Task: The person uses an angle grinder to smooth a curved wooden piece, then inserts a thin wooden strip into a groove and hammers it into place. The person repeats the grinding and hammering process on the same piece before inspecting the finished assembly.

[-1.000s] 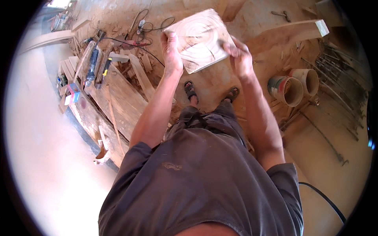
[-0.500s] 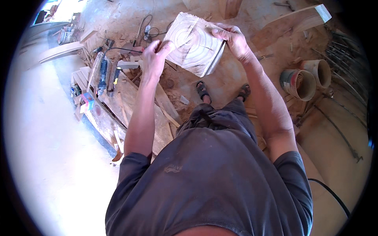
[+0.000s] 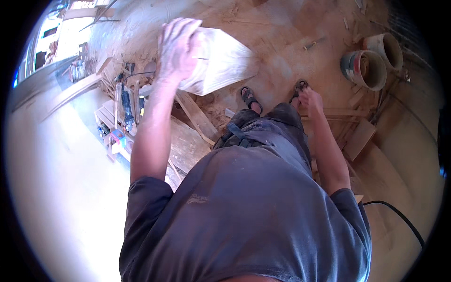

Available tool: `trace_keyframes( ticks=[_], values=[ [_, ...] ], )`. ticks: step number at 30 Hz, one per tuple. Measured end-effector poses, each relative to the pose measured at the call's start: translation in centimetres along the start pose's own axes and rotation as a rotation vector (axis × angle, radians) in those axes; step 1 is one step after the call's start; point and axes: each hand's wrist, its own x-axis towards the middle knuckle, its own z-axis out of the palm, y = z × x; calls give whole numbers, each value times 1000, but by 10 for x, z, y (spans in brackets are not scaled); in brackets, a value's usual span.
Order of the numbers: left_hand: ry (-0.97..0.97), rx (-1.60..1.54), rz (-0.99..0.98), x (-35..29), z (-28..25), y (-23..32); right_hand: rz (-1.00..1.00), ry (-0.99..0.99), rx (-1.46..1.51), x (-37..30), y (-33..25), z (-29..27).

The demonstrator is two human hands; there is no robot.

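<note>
My left hand grips the left side of a pale squared block of wood. Motion smears both the hand and the block, which is tilted in front of me above the floor. Down by my right leg, apart from the block, my right hand hangs with its fingers loosely bent and slightly apart. Nothing shows in it, and it is nearest to my right sandal.
Planks and a blue power tool lie to the left. Two buckets stand at the right. A black cable curves at lower right. Sawdust covers the floor, where a thin tool lies.
My right hand has let go of the wood block and dropped toward my right leg. The left hand has moved left a little with the block, which has turned.
</note>
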Motion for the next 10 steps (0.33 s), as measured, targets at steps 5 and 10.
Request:
trace_keyframes(
  ticks=[5,10],
  values=[
    [-19,-115,22,3,1,-75,159,166,203,-16,126,-99],
    [-16,-158,-28,-30,-16,-165,239,58,234,-23,203,-113]
  ],
)
